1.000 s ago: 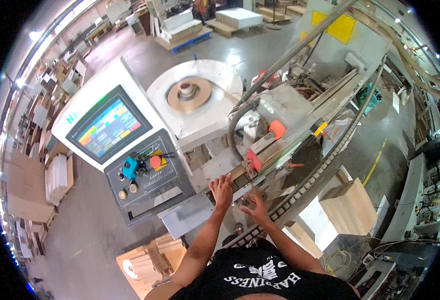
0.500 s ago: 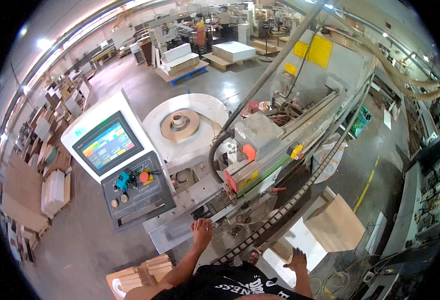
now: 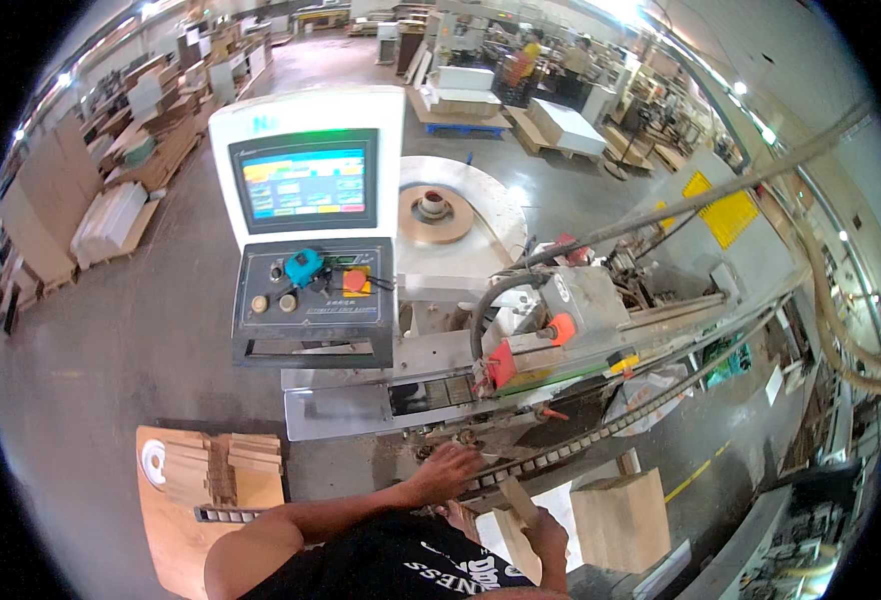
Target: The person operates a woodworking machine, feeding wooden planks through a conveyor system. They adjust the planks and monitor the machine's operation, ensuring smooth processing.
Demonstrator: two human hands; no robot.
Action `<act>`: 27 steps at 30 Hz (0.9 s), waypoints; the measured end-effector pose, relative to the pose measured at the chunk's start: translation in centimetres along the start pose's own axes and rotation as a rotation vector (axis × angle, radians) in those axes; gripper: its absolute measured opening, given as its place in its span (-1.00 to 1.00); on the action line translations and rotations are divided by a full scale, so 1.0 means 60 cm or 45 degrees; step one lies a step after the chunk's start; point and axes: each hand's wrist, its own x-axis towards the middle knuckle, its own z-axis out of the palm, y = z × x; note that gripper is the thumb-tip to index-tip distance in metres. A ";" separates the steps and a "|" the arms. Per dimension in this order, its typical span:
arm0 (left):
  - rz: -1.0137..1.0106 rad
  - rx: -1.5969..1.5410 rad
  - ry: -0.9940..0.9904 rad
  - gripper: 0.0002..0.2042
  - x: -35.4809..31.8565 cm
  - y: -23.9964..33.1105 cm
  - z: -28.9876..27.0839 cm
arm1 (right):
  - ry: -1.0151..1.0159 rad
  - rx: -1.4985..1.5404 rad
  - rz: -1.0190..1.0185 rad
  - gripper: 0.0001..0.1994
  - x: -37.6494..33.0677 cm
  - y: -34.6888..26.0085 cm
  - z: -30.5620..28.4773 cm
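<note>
In my right hand (image 3: pixel 547 538) is a narrow wooden strip (image 3: pixel 518 502), gripped near its lower end and tilted up and to the left. It is over a white sheet, beside a stack of wooden boards (image 3: pixel 620 525). My left hand (image 3: pixel 446 472) reaches across in front of my body with fingers stretched out and nothing visible in them. It is close to the near end of a roller rail (image 3: pixel 550 457), just below the machine's metal bed (image 3: pixel 335 413); whether it touches the rail I cannot tell.
A control panel (image 3: pixel 305 225) with a lit screen stands ahead to the left. Behind it is a round white table (image 3: pixel 495 200) carrying a coil of edge band (image 3: pixel 435 226). A wooden board with stacked strips (image 3: pixel 185 475) lies at lower left. Hoses and cables run along the right.
The view has swung left. My right hand, empty and spread before, now grips a wooden strip. My left hand has moved from the bed's edge towards the roller rail.
</note>
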 end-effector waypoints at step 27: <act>-0.839 0.411 0.370 -0.42 -0.156 -0.339 -0.064 | -0.925 2.209 -0.050 -0.22 0.344 -0.525 0.127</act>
